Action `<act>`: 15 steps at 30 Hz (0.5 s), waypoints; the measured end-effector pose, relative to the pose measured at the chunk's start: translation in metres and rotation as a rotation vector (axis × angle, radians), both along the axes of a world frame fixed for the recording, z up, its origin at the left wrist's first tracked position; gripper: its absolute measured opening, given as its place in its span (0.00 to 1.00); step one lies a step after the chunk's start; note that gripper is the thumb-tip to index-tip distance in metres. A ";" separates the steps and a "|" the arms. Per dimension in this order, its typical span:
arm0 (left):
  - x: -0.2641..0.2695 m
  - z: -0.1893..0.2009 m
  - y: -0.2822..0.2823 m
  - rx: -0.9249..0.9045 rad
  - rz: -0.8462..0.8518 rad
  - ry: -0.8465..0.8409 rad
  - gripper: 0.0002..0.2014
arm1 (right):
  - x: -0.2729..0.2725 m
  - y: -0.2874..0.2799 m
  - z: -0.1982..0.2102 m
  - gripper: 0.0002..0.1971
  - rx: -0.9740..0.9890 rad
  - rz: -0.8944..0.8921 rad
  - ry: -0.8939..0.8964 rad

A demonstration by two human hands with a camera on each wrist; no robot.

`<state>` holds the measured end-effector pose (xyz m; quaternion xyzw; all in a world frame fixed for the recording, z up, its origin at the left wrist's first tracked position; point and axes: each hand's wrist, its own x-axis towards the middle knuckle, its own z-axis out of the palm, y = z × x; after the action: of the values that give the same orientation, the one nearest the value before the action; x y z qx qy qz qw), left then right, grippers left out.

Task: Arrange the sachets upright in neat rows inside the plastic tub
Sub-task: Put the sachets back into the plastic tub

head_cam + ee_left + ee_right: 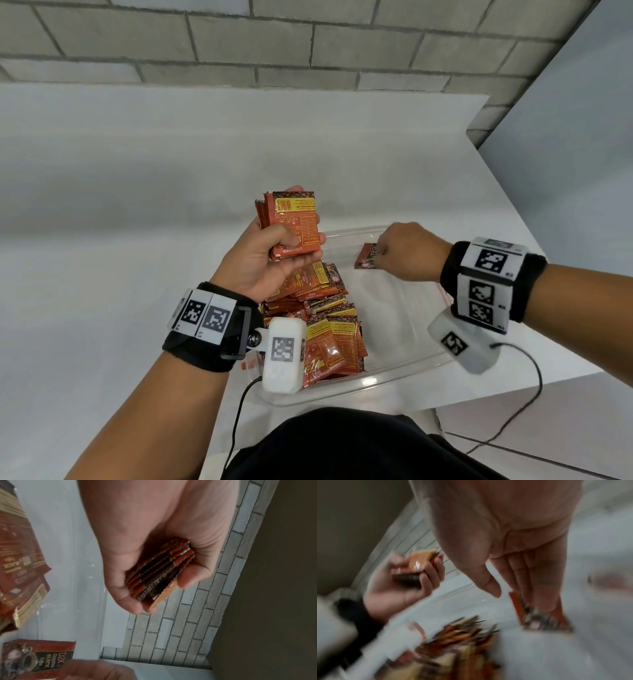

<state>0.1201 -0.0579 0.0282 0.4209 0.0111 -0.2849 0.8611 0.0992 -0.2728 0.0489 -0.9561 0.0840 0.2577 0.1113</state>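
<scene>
Sachets lie heaped at centre frame in my tub; no rows yet. Left hand grips a stack; right hand fingers pinch one sachet near the far wall.

- A white worktop carries the things; its far edge meets a grey brick wall.
- A clear plastic tub sits directly on it, at the near edge, close to the near right corner.
- The tub's near rim slightly overhangs that edge.
</scene>
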 end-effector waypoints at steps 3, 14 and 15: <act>0.000 0.000 0.000 -0.001 0.003 0.002 0.26 | -0.009 0.004 -0.007 0.01 0.295 -0.385 0.119; 0.000 0.002 -0.002 -0.002 -0.002 -0.003 0.24 | -0.008 0.005 -0.013 0.23 0.233 -0.484 0.129; 0.000 0.002 -0.002 -0.005 -0.002 0.001 0.25 | -0.007 0.003 -0.013 0.24 0.240 -0.446 0.140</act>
<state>0.1199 -0.0597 0.0307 0.4188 0.0104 -0.2859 0.8618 0.0922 -0.2695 0.0356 -0.8738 0.2692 0.3004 0.2717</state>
